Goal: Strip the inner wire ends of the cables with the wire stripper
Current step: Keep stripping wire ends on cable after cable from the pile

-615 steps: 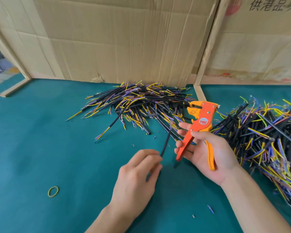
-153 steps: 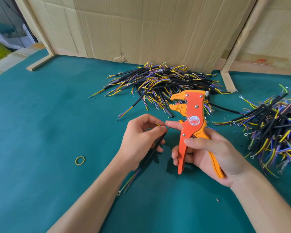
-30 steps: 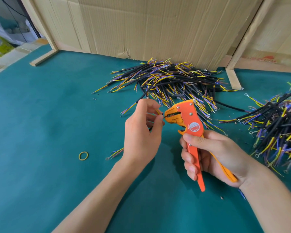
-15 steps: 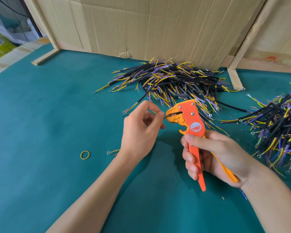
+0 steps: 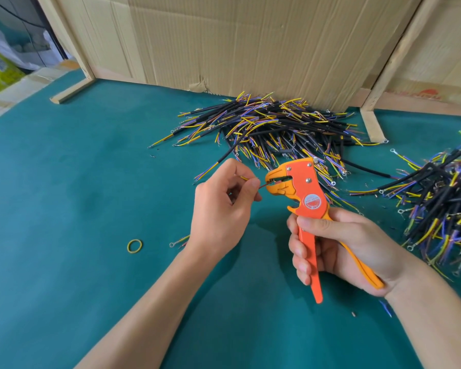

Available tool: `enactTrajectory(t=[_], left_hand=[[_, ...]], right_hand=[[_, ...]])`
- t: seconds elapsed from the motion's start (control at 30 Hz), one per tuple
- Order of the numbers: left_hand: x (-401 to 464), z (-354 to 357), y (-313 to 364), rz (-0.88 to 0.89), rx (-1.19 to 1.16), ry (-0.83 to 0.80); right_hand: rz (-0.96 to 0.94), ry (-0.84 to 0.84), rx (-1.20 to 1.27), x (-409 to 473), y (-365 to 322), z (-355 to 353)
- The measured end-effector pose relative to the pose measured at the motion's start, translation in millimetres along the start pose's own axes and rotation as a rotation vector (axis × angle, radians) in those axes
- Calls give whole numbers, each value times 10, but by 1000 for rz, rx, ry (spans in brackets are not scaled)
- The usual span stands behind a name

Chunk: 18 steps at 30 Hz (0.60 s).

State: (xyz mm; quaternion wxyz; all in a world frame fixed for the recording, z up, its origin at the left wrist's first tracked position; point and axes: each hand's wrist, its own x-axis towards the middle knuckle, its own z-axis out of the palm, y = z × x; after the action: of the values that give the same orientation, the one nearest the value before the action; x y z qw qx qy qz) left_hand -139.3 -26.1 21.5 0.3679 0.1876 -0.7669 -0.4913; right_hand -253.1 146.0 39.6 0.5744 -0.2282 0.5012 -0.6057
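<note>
1. I am gripping the orange plastic-handled wire stripper (image 5: pixel 308 206) in my right hand (image 5: pixel 341 246), right of centre in the lower half of the frame. My fingers are wrapped round both handles and, as far as I can judge, squeezing them, so the tool's head is pointing left toward my other hand.

2. I am pinching one thin inner wire (image 5: pixel 342 185) of a black-sheathed cable between the thumb and forefinger of my left hand (image 5: pixel 218 206), at frame centre. The other fingers are curling loosely. I am holding it close to its tip so the short end is feeding straight into the stripper's mouth without bending.

3. The wire's tip is sitting in the tool's jaws, which are looking nearly closed on it. A yellow strand is poking out above my forefinger.

4. The cable's far end, with a small ring terminal (image 5: pixel 171 245), is trailing out beneath my left wrist onto the teal felt table (image 5: pixel 64 209). A yellow rubber band (image 5: pixel 134 246) is lying just left of it.

5. Further up, at upper centre, a heap of black cables with yellow and purple wires (image 5: pixel 274 131) is lying against the brown cardboard wall (image 5: pixel 250 43). A second heap of similar cables (image 5: pixel 442 203) is lying at the right edge, apart from the first, probably keeping done and undone pieces separate.
</note>
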Motion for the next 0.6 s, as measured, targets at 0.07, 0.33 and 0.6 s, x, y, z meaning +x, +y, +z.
enactTrajectory(t=[0.07,0.33,0.6], left_hand=[[12,-8,-5,8,5,-7],[14,-17,-13,41,37,-46],[16,-12,-21,63,49,-48]], right_hand=[[8,-23,1,-8,-7,-21],[30,-33,-3,-19,-14,-29],[33,-5,-17,-15,-14,-11]])
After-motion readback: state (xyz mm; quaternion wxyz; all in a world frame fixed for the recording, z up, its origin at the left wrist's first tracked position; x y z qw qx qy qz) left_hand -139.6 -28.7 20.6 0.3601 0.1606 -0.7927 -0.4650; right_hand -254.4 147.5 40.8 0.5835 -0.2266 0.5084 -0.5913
